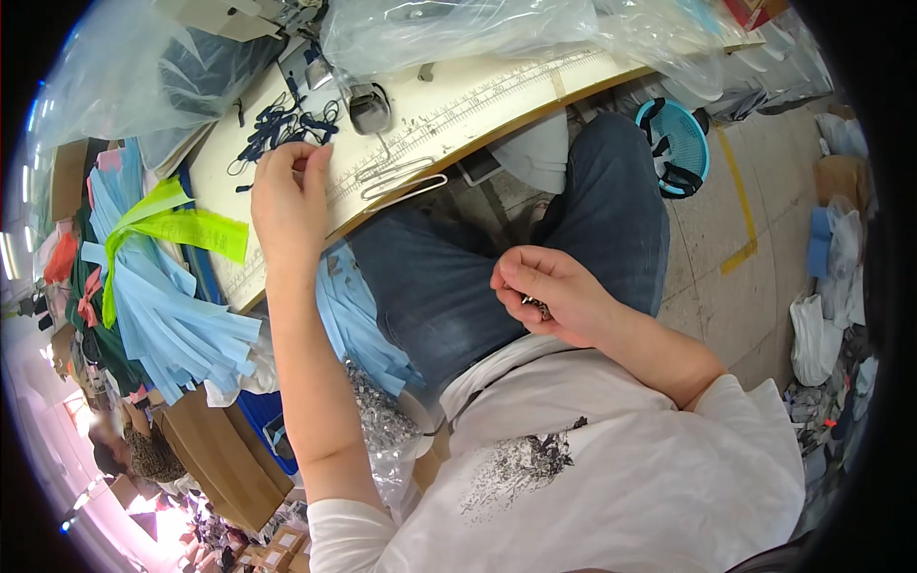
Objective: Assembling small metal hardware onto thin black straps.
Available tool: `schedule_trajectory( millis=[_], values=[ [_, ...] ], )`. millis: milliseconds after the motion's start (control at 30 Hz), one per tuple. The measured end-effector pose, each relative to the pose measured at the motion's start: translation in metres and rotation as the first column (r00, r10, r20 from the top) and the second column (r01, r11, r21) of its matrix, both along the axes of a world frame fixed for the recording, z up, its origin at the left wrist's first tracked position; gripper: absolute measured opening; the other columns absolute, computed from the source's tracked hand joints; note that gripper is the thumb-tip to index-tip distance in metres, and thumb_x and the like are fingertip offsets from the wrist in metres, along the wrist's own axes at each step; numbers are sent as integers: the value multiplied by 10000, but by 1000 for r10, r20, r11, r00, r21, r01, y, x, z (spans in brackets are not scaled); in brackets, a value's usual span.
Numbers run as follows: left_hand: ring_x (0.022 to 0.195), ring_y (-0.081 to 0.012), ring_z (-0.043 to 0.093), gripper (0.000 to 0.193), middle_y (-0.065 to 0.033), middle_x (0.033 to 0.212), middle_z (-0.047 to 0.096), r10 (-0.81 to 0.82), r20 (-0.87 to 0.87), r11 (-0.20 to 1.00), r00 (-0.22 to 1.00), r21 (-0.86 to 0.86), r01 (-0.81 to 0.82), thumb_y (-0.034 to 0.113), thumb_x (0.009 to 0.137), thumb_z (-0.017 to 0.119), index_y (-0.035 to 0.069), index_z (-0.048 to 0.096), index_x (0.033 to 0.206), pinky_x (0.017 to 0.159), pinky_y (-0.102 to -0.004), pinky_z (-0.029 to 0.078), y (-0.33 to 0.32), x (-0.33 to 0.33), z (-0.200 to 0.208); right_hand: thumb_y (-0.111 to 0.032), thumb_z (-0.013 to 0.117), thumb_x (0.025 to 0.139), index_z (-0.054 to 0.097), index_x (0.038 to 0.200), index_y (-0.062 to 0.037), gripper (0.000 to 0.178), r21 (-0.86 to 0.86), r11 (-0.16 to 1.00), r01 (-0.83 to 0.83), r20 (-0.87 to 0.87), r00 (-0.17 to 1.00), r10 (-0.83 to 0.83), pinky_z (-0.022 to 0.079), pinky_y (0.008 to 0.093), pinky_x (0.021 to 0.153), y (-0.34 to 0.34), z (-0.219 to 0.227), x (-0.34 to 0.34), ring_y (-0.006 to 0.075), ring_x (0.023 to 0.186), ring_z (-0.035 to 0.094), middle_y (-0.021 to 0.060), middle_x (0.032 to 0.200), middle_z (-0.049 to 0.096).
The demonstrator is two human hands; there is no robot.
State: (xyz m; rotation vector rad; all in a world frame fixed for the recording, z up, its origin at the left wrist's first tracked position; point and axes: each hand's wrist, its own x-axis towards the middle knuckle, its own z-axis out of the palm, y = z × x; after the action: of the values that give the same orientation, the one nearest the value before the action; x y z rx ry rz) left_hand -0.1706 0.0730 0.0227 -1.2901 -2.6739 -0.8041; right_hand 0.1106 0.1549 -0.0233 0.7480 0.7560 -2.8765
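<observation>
My left hand is above the worktable's near edge, fingers curled and thumb close to the index finger. Whatever it may pinch is hidden. Just beyond it, a tangle of thin navy cords lies on the white tabletop. Over my lap, my right hand is half closed, palm turned inward. Small dark, brassy pieces show between its fingers; their exact kind is too small to tell. To the right of the cords stand a metal-framed part and a bent wire rack.
Light blue fabric strips and a lime-green strip hang off the table's left end. Clear plastic bags cover the far side. A blue basket stands on the floor at right. Cardboard boxes sit lower left, near another person.
</observation>
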Motion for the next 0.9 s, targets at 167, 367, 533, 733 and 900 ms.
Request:
schedule_trajectory(
  millis=[167, 367, 533, 733, 900],
  values=[
    [659, -218, 567, 209, -121, 802, 609, 31, 105, 997, 994, -79, -23, 193, 871, 672, -14, 651, 892, 635, -325, 462, -10, 3, 6, -280, 527, 1001, 582, 958, -54, 236, 0, 1000, 0, -23, 1000, 0, 222, 183, 403, -2, -2, 0, 31, 556, 382, -16, 706, 489],
    [607, -93, 527, 184, -60, 742, 598, 203, 350, 979, 914, -71, -190, 177, 873, 666, -3, 628, 862, 564, -263, 431, -22, 5, 19, -256, 540, 995, 607, 999, -31, 235, -5, 1000, 25, -3, 1000, -25, 242, 178, 409, 0, -4, 5, 31, 564, 400, -14, 732, 504],
    [667, -49, 514, 186, -5, 794, 591, 38, 386, 974, 922, 193, -121, 94, 887, 633, -31, 626, 1024, 602, -195, 417, -26, -4, 19, -193, 521, 998, 615, 1071, -5, 222, 2, 1000, 25, -3, 1000, -25, 269, 168, 419, 3, 3, 5, 33, 558, 403, 23, 786, 540],
    [615, -46, 429, 180, -7, 813, 579, -65, 538, 861, 840, 456, -225, 93, 930, 619, -23, 633, 1067, 548, -181, 322, -40, 26, 28, -212, 519, 1000, 622, 1086, 12, 261, -35, 999, 18, -56, 998, -20, 264, 169, 412, 5, -3, 5, 37, 564, 410, 28, 792, 542],
    [637, -59, 452, 154, -59, 887, 622, -190, 614, 795, 766, 554, -247, 113, 949, 596, -7, 611, 1045, 557, -185, 349, -63, 57, 23, -235, 526, 999, 617, 1072, 8, 270, -64, 998, -14, -113, 994, 7, 269, 151, 393, 7, 0, 4, 24, 572, 412, 27, 803, 540]
  ],
)
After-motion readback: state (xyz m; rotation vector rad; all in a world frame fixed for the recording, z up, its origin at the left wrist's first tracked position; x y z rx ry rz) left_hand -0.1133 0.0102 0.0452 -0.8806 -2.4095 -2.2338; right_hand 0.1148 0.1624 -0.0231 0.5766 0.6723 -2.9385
